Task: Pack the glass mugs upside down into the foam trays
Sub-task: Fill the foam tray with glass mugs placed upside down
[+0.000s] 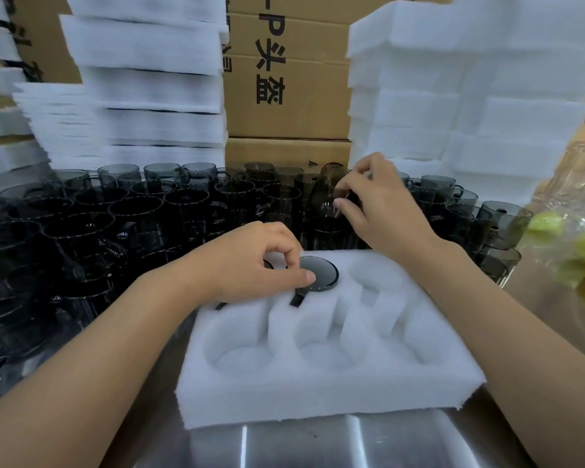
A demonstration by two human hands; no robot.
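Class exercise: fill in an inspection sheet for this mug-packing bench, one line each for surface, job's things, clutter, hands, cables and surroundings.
Surface: shiny metal table under the foam tray.
Job's things: tray has six pockets; upside-down mug in far middle pocket; near row empty; loose mugs crowd behind.
Clutter: plastic bag with yellow items, at right.
Hands: left hand grips the upside-down mug; right hand pinches a tilted mug.
Cables: nothing seen.
Surroundings: foam stacks, cardboard boxes.

1 foam tray point(318, 396) w/ 6 pockets point(240, 361), 2 seated mugs point(321, 273), 1 held mug point(328, 194), dozens of loose mugs point(135, 211)
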